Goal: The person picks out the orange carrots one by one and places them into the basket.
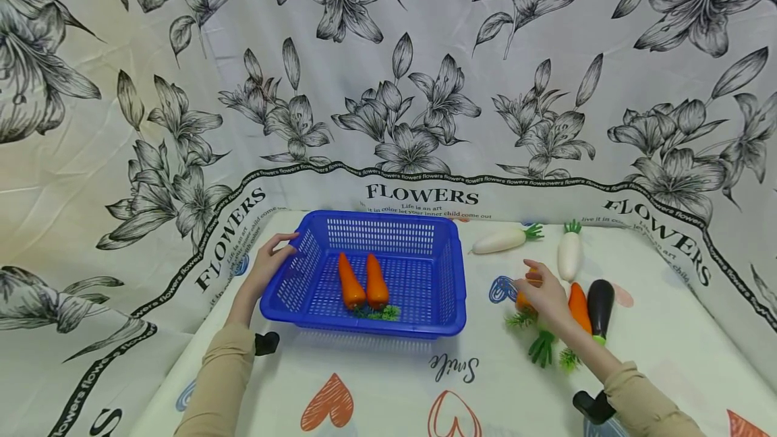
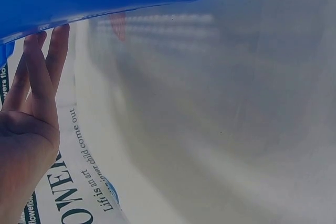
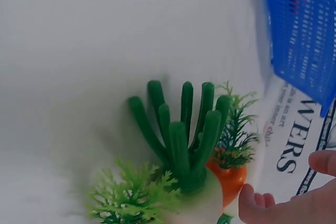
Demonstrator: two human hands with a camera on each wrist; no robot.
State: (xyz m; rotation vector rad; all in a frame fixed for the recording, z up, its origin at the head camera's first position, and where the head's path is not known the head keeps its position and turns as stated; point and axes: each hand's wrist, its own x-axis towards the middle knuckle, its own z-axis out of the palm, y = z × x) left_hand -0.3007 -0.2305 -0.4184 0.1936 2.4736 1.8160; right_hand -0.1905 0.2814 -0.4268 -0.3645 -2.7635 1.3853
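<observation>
A blue plastic basket [image 1: 364, 328] holds two orange carrots [image 1: 351, 282] with green tops. My left hand [image 1: 271, 263] touches its left rim; in the left wrist view, fairly straight fingers [image 2: 39, 72] reach up to the blue rim. My right hand [image 1: 546, 295] is over the vegetables on the right, beside an orange carrot [image 3: 231, 179] that it partly hides in the head view. In the right wrist view, thumb and fingers are spread apart, fingertips close to that carrot. A white radish with thick green stalks [image 3: 181, 156] lies next to it.
Further back lie two white radishes, one sideways [image 1: 499, 241] and one upright in view [image 1: 569, 255]. Another carrot [image 1: 579, 307] and a dark eggplant [image 1: 601, 309] lie right of my right hand. A flower-printed curtain [image 1: 413, 120] rises behind the table [image 1: 376, 383].
</observation>
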